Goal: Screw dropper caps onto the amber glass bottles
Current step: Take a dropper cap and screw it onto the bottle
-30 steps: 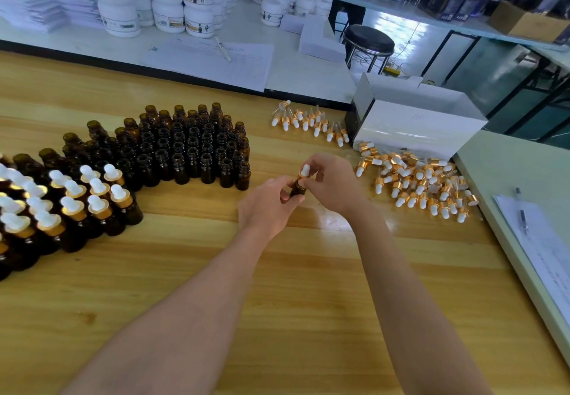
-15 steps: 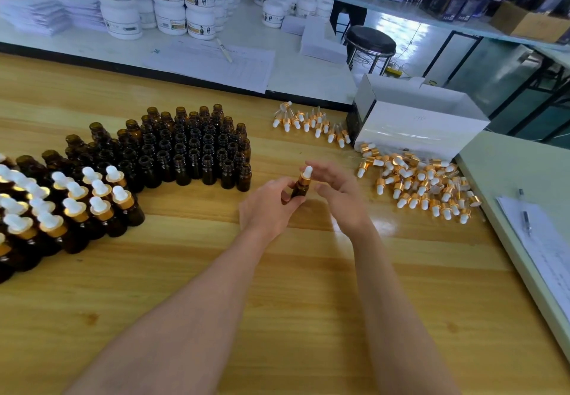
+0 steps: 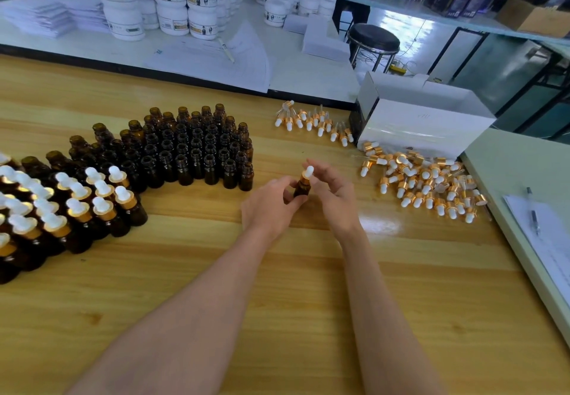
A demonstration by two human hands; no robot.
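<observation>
Pinching a capped amber bottle [image 3: 300, 190], left hand [image 3: 270, 207].

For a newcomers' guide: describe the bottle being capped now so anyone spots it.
On the wooden table, look between the open bottles and the pile of loose dropper caps. The left hand grips one amber bottle there: the only one held, white-bulbed cap on top.

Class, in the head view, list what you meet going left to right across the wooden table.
In order: capped amber bottles → open amber bottles → left hand → the bottle it holds → right hand → loose dropper caps → pen on paper.
</observation>
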